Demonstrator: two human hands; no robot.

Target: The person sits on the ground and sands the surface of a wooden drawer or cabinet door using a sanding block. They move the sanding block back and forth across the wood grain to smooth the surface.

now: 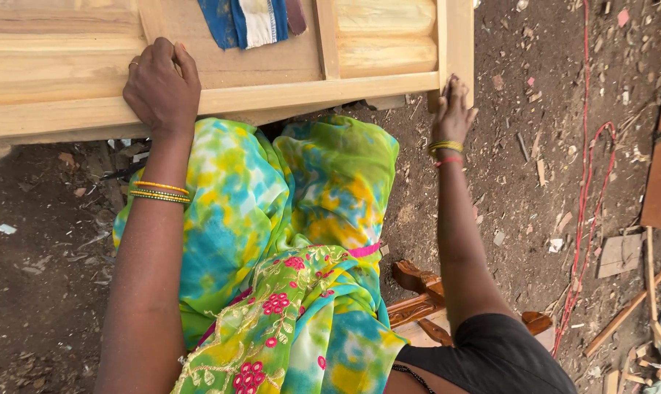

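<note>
The wooden door frame (pixel 221 98) is gripped at its near rail by the left hand (pixel 161 87) and at its corner by the right hand (pixel 453 109). It is held, not yet shifted; a cloth (pixel 246 20) lies on it.

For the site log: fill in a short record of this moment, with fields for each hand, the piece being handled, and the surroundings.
left hand: left hand curled over the near rail of the wooden door frame, fingers on top
right hand: right hand at the frame's corner, fingers on the end stile
piece: pale unfinished paneled frame, lying flat
on the piece: blue and white cloth
wrists: bangles on both
ground: dirt floor with wood scraps, a red cord, a carved brown wooden piece
</note>
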